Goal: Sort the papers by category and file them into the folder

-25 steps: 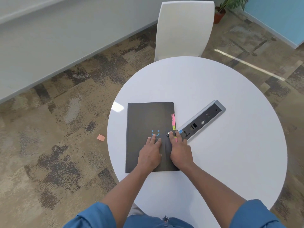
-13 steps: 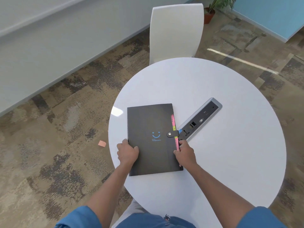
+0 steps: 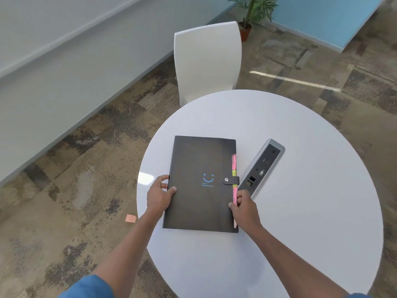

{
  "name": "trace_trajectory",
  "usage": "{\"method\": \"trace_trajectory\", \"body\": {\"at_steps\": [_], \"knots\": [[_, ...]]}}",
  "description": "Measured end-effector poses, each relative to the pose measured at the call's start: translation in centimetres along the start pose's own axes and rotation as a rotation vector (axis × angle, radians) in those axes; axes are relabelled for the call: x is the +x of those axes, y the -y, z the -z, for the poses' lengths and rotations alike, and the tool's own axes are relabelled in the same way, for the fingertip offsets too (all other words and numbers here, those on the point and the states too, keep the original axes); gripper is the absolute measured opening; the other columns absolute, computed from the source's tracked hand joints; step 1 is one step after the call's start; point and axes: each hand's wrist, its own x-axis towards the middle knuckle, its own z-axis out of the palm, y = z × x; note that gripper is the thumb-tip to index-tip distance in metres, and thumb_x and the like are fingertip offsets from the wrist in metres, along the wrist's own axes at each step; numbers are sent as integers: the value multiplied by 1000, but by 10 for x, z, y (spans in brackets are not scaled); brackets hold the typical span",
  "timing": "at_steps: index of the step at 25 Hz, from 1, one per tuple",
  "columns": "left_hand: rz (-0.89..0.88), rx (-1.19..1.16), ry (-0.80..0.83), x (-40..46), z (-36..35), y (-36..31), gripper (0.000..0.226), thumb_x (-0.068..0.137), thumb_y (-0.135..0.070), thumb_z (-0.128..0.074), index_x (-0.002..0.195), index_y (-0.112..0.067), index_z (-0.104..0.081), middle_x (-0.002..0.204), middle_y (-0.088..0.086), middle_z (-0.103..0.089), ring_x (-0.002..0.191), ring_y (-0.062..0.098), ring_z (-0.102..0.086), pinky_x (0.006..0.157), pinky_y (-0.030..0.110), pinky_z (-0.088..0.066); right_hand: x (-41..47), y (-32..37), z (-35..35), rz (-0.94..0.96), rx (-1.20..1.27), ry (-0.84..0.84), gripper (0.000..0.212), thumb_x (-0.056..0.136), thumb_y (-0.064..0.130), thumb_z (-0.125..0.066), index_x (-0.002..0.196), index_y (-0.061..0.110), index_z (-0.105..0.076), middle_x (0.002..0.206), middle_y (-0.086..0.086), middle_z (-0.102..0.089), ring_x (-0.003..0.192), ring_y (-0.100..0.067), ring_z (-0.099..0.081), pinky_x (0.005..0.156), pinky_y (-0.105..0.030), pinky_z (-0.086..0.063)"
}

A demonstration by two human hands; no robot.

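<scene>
Gripping the closed black folder [image 3: 199, 190] by both long edges, I hold it flat on the round white table [image 3: 300, 190]: my left hand [image 3: 160, 197] clasps its left edge, my right hand [image 3: 243, 204] pinches the tabbed right edge, just beside the grey power strip [image 3: 261, 167].

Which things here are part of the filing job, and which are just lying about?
Part of the job:
black folder, snapped shut
left hand, gripping its left edge
right hand, gripping its tabbed right edge

Just lying about:
power socket strip
white chair
potted plant
orange note on the floor
</scene>
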Motion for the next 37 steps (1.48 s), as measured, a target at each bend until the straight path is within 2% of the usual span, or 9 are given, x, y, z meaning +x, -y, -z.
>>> {"method": "trace_trajectory", "body": {"at_steps": [7,11,14,17,21,23,25,31,37], "knots": [[-145,126,155,82,-3,-69,54,92,-9,-62,143,-24,-50,127,0,-63,110,24,-63,101,44,-53,78,31,-3,-12,10,-132,17,89,11,-61,96,10,-46,78,-2,-59,74,-26,-59,69,-40,-47],[-203,293,226,103,-10,-84,52,92,-17,-64,142,-13,-50,137,3,-59,122,27,-58,107,38,-46,109,35,-15,-37,-42,-167,19,90,14,-61,94,12,-42,77,-5,-58,68,-25,-56,54,-34,-40],[-285,527,211,108,-18,-82,49,92,-23,-60,137,-9,-48,136,7,-56,121,32,-55,103,39,-44,116,37,-26,-43,-68,-188,18,91,15,-59,93,13,-40,77,-5,-55,67,-27,-53,50,-32,-32],[-350,707,219,110,-25,-72,65,91,-24,-57,149,-10,-31,150,7,-37,125,35,-46,105,43,-42,116,35,-28,-30,-62,-204,17,89,14,-60,98,12,-45,87,-4,-55,80,-32,-54,64,-35,-38],[-474,798,142,94,-37,-58,77,95,-33,-55,156,-12,-13,166,10,-5,146,33,-23,116,45,-33,104,42,-35,220,-305,-358,56,84,17,-67,136,8,-47,136,-10,-52,120,-31,-51,100,-41,-44],[-524,805,158,87,-45,-49,78,99,-39,-49,159,-15,-5,168,6,5,154,29,-3,123,45,-19,98,44,-46,299,-454,-290,67,88,29,-63,147,10,-38,154,-8,-39,140,-26,-39,112,-45,-36],[-511,841,212,87,-53,-39,79,101,-44,-42,159,-16,4,167,6,14,154,27,11,125,48,-7,100,36,-57,254,-544,-166,71,95,42,-51,155,16,-26,164,-1,-21,151,-20,-19,118,-51,-23],[-519,929,198,87,-55,-31,79,103,-49,-32,157,-15,14,165,8,22,152,28,19,125,47,2,104,20,-62,225,-682,-59,72,95,52,-18,158,17,-9,167,1,1,153,-15,8,119,-56,-9],[-544,930,161,75,-45,-56,76,104,-38,-40,158,-6,3,167,13,11,154,28,8,126,39,-6,102,39,-35,244,-693,88,71,102,45,-37,158,18,-4,167,2,5,154,-20,7,122,-53,-6]]}}
